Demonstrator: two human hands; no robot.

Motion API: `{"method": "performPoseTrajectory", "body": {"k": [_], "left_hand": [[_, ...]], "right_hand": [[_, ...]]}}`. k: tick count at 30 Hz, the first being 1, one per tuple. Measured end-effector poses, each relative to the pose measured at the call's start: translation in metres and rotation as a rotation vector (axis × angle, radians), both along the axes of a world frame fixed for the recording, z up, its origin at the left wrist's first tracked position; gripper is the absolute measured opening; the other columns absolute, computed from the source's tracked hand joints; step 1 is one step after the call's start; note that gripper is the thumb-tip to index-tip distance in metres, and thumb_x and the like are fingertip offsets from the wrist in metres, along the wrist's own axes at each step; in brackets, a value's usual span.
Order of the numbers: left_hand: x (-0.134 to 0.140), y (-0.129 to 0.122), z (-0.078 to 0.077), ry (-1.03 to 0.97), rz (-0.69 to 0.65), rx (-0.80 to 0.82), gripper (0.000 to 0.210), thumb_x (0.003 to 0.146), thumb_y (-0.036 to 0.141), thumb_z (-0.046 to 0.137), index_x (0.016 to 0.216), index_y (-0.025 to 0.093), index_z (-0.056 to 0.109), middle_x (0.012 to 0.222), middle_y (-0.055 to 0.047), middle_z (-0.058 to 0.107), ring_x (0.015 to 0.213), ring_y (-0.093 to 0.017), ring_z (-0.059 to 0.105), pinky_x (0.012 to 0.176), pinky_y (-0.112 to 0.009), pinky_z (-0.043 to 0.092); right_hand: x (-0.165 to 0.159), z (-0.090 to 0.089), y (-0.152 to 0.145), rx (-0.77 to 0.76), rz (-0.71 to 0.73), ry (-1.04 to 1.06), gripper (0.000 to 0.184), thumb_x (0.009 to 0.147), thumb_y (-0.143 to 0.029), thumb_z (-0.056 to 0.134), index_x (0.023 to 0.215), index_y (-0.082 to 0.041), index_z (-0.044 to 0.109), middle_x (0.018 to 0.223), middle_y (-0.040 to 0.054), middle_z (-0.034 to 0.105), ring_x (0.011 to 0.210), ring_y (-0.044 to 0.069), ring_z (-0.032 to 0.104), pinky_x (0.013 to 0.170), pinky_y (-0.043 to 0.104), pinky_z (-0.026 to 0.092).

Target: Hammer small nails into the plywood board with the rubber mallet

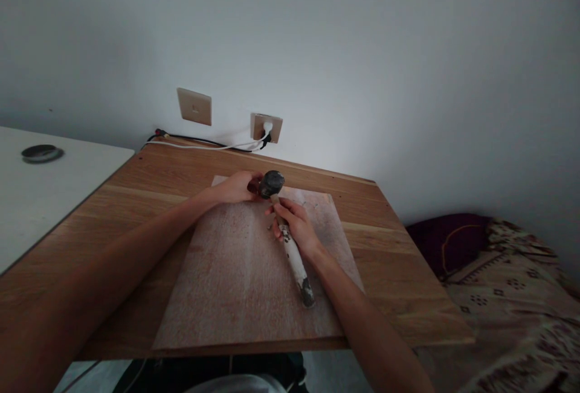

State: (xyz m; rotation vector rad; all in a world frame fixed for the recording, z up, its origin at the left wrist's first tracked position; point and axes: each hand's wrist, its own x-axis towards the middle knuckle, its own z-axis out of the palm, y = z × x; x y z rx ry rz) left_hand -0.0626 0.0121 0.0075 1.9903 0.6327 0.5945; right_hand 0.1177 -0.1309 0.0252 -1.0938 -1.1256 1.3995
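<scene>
A mallet point(293, 255) with a dark, worn head and a pale handle wrapped in scuffed white lies slantwise over a board, its handle end toward me. My right hand point(292, 219) is closed round the upper handle, just below the head. At the left side of the head, my left hand point(242, 188) has its fingers curled against the mallet's reddish-brown end; its fingertips are partly hidden. Beneath both hands is the flat, reddish-grey board point(226, 284).
The board rests on a wooden table point(385, 260). White and black cables point(199, 146) run along its back edge to a wall socket point(267, 127). A white surface point(67, 194) with a round dark object point(40, 153) adjoins at left. Patterned fabric point(512, 284) lies at right.
</scene>
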Motion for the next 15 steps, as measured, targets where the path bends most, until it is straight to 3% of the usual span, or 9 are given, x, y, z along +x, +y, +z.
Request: {"method": "performPoseTrajectory", "body": {"k": [4,8,15], "left_hand": [[0.0006,-0.0025,0.0019,-0.054,-0.034,-0.072,0.048,0.071,0.025,0.077,0.118,0.018,0.068,0.113,-0.009,0.078,0.101,-0.024,0.074,0.087,-0.032,0.055],[-0.0002,-0.0007,0.0017,-0.055,-0.040,-0.082,0.049,0.070,0.024,0.077,0.118,0.018,0.069,0.114,-0.008,0.078,0.102,-0.024,0.073,0.087,-0.032,0.055],[-0.0016,0.0057,-0.0012,-0.009,-0.066,-0.009,0.048,0.072,0.021,0.074,0.120,0.016,0.070,0.110,-0.009,0.078,0.097,-0.024,0.073,0.085,-0.032,0.055]], "right_hand": [[0.0017,-0.0025,0.0002,-0.007,0.009,-0.014,0.036,0.081,-0.053,0.074,0.088,-0.019,0.063,0.080,0.0011,0.071,0.037,0.007,0.050,0.029,0.020,0.037],[0.0016,-0.0019,-0.0009,-0.010,0.022,-0.038,0.036,0.082,-0.053,0.073,0.085,-0.019,0.063,0.070,-0.0009,0.067,0.036,0.007,0.049,0.029,0.020,0.036],[0.0031,0.0005,-0.0009,-0.002,0.014,-0.054,0.037,0.080,-0.054,0.073,0.083,-0.019,0.062,0.070,-0.0009,0.068,0.035,0.007,0.048,0.029,0.020,0.036]]}}
